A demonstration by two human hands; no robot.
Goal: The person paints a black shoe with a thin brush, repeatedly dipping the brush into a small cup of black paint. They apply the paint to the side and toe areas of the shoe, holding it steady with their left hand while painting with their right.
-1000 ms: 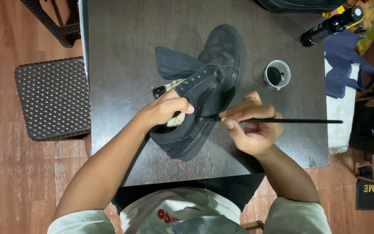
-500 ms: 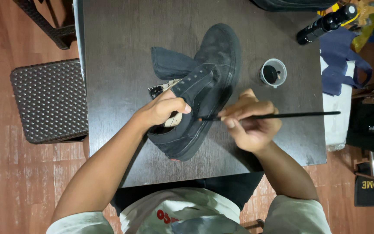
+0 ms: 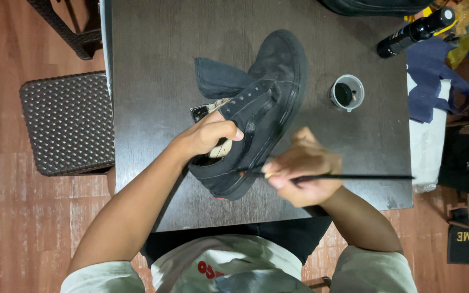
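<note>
A black lace-less shoe lies on the dark table, toe pointing away, tongue folded out to the left. My left hand grips the shoe at its opening, fingers curled over the collar. My right hand is blurred and holds a long thin black brush level, its tip against the shoe's side near the heel. A wet shiny streak shows on the shoe's side panel.
A small clear cup of black liquid stands right of the shoe. A black bottle lies at the table's far right corner beside blue cloth. A woven stool stands left of the table.
My right hand and the brush have shifted down toward the heel end of the shoe. The left hand keeps its grip on the shoe's opening.
</note>
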